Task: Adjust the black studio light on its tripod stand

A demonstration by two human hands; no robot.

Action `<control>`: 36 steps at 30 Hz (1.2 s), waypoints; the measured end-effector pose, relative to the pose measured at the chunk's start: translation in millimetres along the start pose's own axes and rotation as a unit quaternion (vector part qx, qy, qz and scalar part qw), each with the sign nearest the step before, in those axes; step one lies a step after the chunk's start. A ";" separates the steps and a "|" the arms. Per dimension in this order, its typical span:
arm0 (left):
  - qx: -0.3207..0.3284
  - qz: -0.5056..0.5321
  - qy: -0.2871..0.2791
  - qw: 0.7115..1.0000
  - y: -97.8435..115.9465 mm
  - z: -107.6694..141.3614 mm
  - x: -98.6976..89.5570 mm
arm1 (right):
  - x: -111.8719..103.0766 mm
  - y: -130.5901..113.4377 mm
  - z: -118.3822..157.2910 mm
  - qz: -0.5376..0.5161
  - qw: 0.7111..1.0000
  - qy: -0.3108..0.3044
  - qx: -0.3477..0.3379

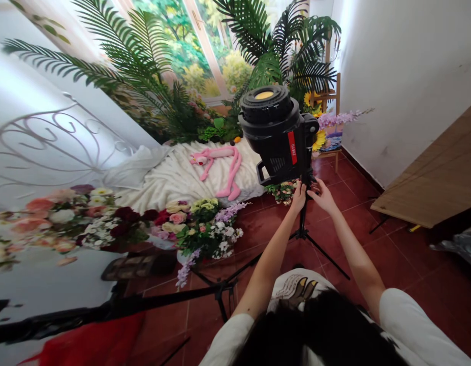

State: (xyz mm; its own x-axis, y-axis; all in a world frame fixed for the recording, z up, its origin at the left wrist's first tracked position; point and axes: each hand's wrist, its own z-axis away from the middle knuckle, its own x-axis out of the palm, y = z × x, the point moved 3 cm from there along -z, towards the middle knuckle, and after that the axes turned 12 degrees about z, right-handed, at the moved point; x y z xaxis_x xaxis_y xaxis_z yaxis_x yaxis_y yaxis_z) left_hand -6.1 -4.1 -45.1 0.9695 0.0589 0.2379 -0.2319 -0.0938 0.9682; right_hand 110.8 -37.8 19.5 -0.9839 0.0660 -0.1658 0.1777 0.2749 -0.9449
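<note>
A black studio light [273, 137] with a red label sits on top of a black light stand [303, 218], its round yellowish front facing up. Just under the lamp, my left hand [298, 198] closes against the stand's upper pole from the left. On the other side, my right hand [322, 197] has its fingers bent round the same part, close to the lamp's mount. The fingers partly hide what they grip there. The stand's legs spread over the red tiled floor [334, 234].
Behind the lamp, a pink plush toy [229, 162] lies on a white furry bed [170, 168]. Artificial flowers [208, 229] stand at the left, near another black stand [220, 287]. Palm leaves [273, 51] rise behind, and a brown board [429, 178] leans at the right.
</note>
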 end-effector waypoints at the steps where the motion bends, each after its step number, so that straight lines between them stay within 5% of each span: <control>1: -0.014 0.011 -0.001 1.000 -4.6 -1.4 0.2 | 5.3 -1.1 -0.8 0.018 1.000 -0.002 -0.005; 7: 0.024 0.058 -0.044 0.997 -21.1 -10.0 1.6 | 23.2 6.9 -11.2 0.108 0.994 0.032 -0.013; 14: 0.125 -0.045 -0.102 0.986 3.6 -5.7 -5.6 | 16.7 18.3 3.2 0.135 0.988 0.055 -0.056; 23: 0.139 -0.092 -0.029 0.986 27.0 -1.3 -2.2 | 7.5 27.1 24.4 0.072 0.996 0.018 -0.048; 36: 0.164 -0.094 -0.033 0.981 48.0 -2.2 5.2 | -3.2 24.8 30.9 0.124 0.992 0.035 -0.011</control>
State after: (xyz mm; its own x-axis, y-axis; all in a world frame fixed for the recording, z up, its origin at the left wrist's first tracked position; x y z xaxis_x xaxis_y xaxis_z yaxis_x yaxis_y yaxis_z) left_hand -12.3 -6.2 2.7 0.9982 0.0430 0.0425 -0.0216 -0.4034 0.9148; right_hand 117.9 -60.8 -12.1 -0.9062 0.2005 -0.3724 0.4159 0.2621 -0.8708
